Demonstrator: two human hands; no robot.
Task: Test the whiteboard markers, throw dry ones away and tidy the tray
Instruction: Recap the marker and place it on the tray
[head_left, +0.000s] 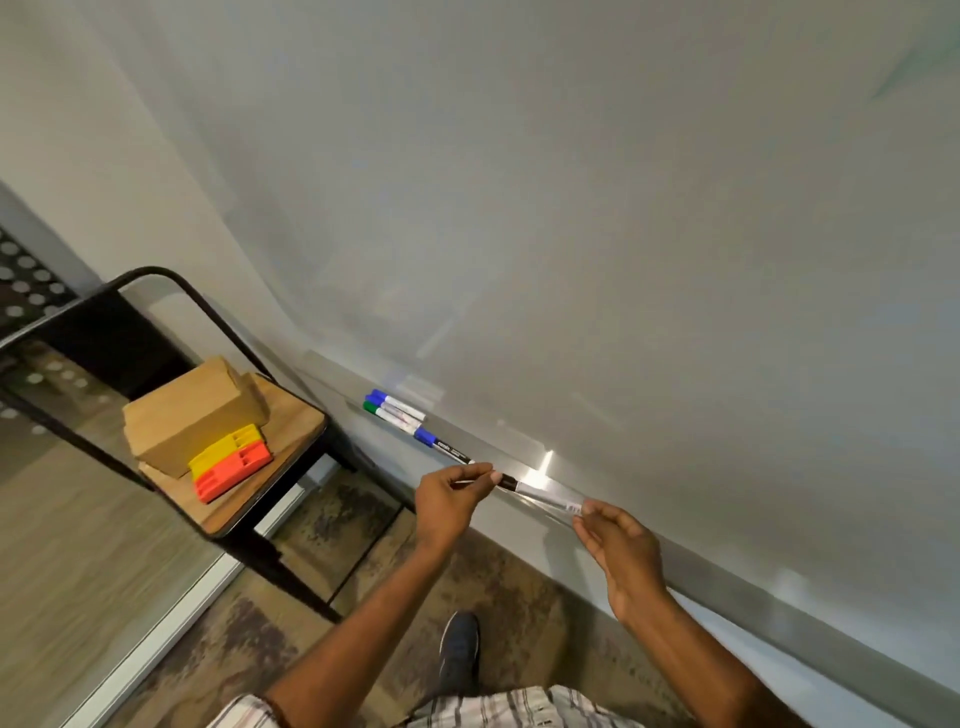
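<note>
A large whiteboard (571, 208) fills the upper view, with a metal tray (519, 447) along its lower edge. I hold a white marker with a black end (540, 492) just above the tray. My left hand (452, 501) pinches its black end, and my right hand (618, 545) holds the other end by the fingertips. Further left on the tray lie a blue-capped marker (397, 404), a green-capped marker (387, 414) and a blue-capped marker with a dark barrel (441, 448). Whether the held marker's cap is on or off I cannot tell.
A black metal-framed shelf with a wooden top (280, 457) stands to the left. On it sit a cardboard box (192, 410) and yellow and orange plastic blocks (231, 462). My shoe (460, 649) is on the patterned carpet below. A glass partition stands at the far left.
</note>
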